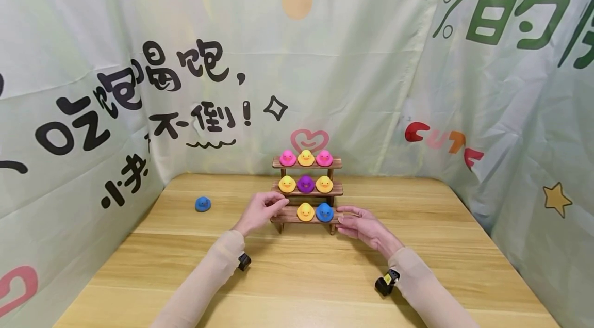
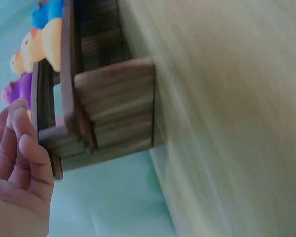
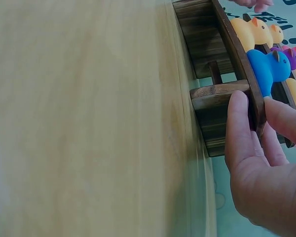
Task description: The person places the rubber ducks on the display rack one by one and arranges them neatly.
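Observation:
A three-tier wooden display stand (image 1: 292, 217) holds several small rubber ducks. On its bottom tier sit a yellow duck (image 1: 305, 212) and a blue duck (image 1: 324, 212). My left hand (image 1: 262, 210) hovers at the left end of this tier, beside the yellow duck; in the left wrist view its fingers (image 2: 35, 150) bend loosely with nothing between them. The right end of the bottom tier is gripped by my right hand (image 3: 266, 170), fingers and thumb on both sides of the board, close to the blue duck.
The middle tier carries a purple duck (image 1: 306, 184) between two yellow ones; the top carries a yellow duck (image 1: 306, 158) between two pink ones. Another blue duck (image 1: 202, 204) sits on the wooden table (image 1: 306, 276), left of the stand. A printed curtain (image 1: 352, 85) hangs behind.

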### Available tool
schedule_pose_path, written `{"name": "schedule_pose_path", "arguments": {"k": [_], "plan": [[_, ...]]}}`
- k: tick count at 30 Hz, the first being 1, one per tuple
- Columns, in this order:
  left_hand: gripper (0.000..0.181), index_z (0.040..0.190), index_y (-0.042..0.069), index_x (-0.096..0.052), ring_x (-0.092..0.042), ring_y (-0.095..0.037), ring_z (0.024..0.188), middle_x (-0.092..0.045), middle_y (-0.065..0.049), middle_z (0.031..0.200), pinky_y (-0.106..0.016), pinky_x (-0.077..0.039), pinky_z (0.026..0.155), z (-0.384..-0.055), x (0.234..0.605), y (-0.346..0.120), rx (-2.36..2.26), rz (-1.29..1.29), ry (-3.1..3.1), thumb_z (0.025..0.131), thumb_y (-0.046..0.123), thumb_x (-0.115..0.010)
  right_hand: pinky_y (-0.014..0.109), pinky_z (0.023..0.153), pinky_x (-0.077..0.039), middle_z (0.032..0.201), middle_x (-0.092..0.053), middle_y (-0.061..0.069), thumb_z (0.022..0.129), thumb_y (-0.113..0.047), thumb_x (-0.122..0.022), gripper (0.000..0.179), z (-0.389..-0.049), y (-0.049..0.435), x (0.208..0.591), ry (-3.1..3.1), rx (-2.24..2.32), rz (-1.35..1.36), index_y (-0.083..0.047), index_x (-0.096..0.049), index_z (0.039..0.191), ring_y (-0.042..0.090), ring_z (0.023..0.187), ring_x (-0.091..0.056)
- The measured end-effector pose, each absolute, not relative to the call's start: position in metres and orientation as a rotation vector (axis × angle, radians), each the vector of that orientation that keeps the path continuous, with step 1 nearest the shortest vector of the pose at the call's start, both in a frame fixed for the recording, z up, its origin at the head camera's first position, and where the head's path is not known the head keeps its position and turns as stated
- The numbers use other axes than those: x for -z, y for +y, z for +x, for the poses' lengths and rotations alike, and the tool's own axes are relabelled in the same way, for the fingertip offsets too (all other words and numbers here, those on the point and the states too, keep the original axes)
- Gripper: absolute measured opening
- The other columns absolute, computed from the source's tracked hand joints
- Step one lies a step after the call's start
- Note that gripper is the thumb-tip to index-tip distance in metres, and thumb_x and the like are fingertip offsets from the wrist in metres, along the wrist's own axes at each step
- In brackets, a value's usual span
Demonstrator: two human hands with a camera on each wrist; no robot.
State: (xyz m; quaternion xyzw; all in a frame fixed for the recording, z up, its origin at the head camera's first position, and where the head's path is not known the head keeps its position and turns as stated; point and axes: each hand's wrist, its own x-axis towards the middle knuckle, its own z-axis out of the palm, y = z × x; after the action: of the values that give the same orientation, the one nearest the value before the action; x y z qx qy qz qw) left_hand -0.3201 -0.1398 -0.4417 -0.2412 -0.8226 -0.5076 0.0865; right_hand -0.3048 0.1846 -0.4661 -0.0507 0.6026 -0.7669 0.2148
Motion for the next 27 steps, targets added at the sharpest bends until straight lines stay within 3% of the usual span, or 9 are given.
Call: {"name": "schedule_pose_path", "arguments": {"k": [4, 10, 16, 27], "plan": [[0.02, 0.088, 0.02, -0.075, -0.053, -0.015, 0.059, -0.064, -0.009, 0.069, -0.024, -0.042, 0.052, -0.322, 0.438, -0.149, 1.513, -0.661, -2.461, 0.092, 0.039, -0.068, 0.03, 0.087, -0.056, 0.097, -0.067, 0.003, 0.095, 0.003, -0.057, 0.059, -0.304, 0.184, 0.466, 1.668, 2.13, -0.142, 0.011, -0.028, 0.146, 0.014, 0.089, -0.07], [0.031, 0.084, 0.012, -0.074, -0.048, -0.013, 0.056, -0.063, -0.017, 0.07, -0.024, -0.037, 0.049, -0.324, 0.431, -0.167, 1.529, -0.59, -2.507, 0.091, 0.042, -0.069, 0.029, 0.087, -0.056, 0.097, -0.068, 0.003, 0.095, 0.003, -0.057, 0.06, -0.304, 0.185, 0.465, 1.668, 2.125, -0.147, 0.011, -0.027, 0.147, 0.015, 0.09, -0.07], [0.034, 0.073, 0.013, -0.067, -0.046, -0.012, 0.055, -0.061, -0.01, 0.066, -0.025, -0.037, 0.048, -0.328, 0.427, -0.186, 1.534, -0.516, -2.503, 0.09, 0.042, -0.069, 0.029, 0.085, -0.057, 0.095, -0.069, 0.002, 0.095, 0.003, -0.057, 0.059, -0.304, 0.184, 0.465, 1.666, 2.128, -0.139, 0.01, -0.029, 0.146, 0.017, 0.09, -0.071], [0.038, 0.08, 0.009, -0.068, -0.046, -0.013, 0.055, -0.058, -0.005, 0.066, -0.027, -0.041, 0.05, -0.339, 0.428, -0.226, 1.64, -0.349, -2.55, 0.089, 0.046, -0.069, 0.03, 0.087, -0.056, 0.097, -0.069, 0.003, 0.095, 0.002, -0.057, 0.057, -0.304, 0.185, 0.466, 1.665, 2.127, -0.142, 0.01, -0.03, 0.145, 0.016, 0.09, -0.07]]}}
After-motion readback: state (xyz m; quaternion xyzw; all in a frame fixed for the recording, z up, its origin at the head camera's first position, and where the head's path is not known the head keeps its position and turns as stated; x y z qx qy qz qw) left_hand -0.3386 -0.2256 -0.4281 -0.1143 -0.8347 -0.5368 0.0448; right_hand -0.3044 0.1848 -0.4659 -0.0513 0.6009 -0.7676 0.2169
